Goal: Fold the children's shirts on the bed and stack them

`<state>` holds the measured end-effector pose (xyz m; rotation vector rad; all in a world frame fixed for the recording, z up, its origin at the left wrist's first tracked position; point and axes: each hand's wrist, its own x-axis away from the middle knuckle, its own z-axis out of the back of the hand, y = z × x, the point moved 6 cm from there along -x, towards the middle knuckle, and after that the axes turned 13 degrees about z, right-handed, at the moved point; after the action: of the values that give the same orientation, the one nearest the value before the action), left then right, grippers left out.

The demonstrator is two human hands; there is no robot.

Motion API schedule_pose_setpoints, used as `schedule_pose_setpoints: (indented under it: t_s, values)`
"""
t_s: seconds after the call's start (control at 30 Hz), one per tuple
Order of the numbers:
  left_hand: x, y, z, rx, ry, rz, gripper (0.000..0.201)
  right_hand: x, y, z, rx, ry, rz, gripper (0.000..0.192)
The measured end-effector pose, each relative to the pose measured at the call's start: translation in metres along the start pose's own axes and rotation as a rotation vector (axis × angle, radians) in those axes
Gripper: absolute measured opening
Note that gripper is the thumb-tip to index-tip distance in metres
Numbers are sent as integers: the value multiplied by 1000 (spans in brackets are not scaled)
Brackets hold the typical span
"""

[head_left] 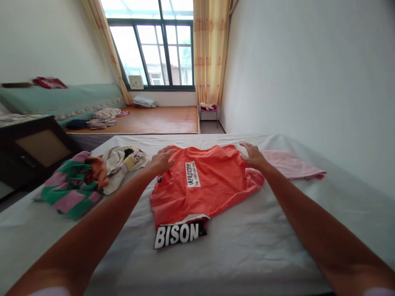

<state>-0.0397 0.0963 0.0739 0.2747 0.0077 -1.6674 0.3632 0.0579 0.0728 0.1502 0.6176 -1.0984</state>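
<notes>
An orange-red shirt (212, 174) lies spread on the pale bed sheet (247, 246), creased in places. It carries a white lettered panel (193, 174) and, at its near left corner, a black band with the white word BISON (180, 233). My left hand (162, 160) is at the shirt's far left edge, fingers apart. Beyond the opposite far corner, my right hand (252, 156) has its fingers stretched out beside the cloth. Neither hand visibly grips the fabric; whether the fingertips touch it I cannot tell.
Left of the shirt lie a crumpled green-and-purple garment (72, 185) and a cream garment (126, 162). A folded pink cloth (291, 163) lies to the right, near the wall (324, 82). Behind are a brown-topped bed (163, 117), a dark cabinet (37, 150) and a small stool (209, 109).
</notes>
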Motion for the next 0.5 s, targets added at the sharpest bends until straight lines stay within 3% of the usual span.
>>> schedule_pose_setpoints:
  t_s: [0.1,0.17,0.37,0.5]
  values:
    - [28,-14,-21,-16,-126,37,60,26,8,-13,-150,-199,-47,40]
    - [42,-24,-29,13,-150,40,62,41,12,-17,-213,-256,-87,39]
    - [68,-22,-26,185,-63,-100,47,66,22,-7,-429,-353,-240,58]
    - [70,-14,-23,334,-165,-152,39,76,15,14,-620,-540,-234,54]
